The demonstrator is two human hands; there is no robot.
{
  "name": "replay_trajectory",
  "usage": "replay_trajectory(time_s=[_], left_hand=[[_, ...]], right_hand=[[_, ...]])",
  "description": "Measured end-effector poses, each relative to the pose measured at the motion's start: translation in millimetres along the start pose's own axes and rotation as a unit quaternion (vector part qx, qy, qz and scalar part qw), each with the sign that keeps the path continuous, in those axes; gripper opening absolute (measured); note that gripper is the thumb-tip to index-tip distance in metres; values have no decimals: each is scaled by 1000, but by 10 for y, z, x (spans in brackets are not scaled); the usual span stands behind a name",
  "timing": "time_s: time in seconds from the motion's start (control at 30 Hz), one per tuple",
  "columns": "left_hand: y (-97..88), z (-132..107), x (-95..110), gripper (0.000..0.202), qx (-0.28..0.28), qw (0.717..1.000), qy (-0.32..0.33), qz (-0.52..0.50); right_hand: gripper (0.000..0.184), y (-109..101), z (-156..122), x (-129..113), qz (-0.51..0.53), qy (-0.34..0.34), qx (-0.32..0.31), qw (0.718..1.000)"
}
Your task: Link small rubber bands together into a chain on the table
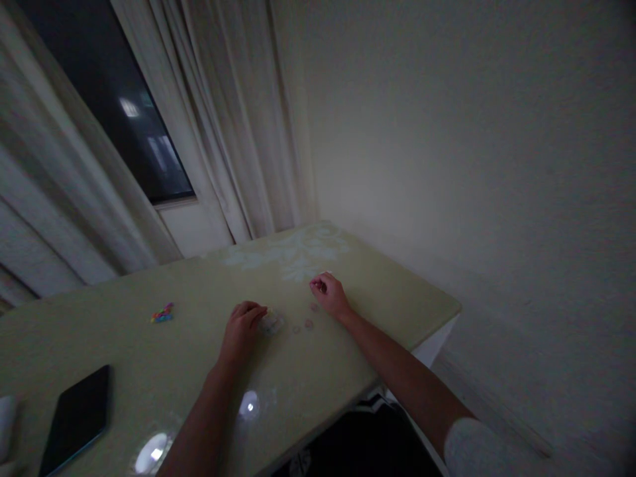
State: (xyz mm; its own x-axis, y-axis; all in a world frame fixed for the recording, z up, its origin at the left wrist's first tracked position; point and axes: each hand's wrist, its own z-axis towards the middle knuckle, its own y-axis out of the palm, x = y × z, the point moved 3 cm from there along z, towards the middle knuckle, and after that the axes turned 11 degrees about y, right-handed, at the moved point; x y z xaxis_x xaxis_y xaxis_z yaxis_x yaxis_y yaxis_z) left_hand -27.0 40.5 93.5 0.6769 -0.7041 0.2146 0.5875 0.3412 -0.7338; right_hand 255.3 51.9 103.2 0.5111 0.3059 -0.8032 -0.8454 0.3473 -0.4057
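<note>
My left hand rests on the pale green table, its fingers curled down onto a small pale patterned piece. My right hand lies a little farther right with thumb and fingers pinched together; whatever is in the pinch is too small to make out. Three small pinkish round bits lie on the table between the two hands.
A dark phone lies at the near left, with a white object at the frame edge beside it. A little pile of coloured pieces sits left of my hands. Curtains and a dark window stand behind; the table's right edge meets a wall.
</note>
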Motion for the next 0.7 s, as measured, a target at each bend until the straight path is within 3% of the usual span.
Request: replay_trajectory(time_s=[0.17,0.37,0.7], left_hand=[[-5,-17,-7,28,-10,1000,10,13],[-86,27,92,37,-22,998,46,27],[62,78,807,19,-134,980,146,22]], right_hand=[[8,-1,21,64,-36,15,-35,999],[5,-101,36,139,-88,3,-136,987],[11,-96,-48,114,-105,-7,-222,969]])
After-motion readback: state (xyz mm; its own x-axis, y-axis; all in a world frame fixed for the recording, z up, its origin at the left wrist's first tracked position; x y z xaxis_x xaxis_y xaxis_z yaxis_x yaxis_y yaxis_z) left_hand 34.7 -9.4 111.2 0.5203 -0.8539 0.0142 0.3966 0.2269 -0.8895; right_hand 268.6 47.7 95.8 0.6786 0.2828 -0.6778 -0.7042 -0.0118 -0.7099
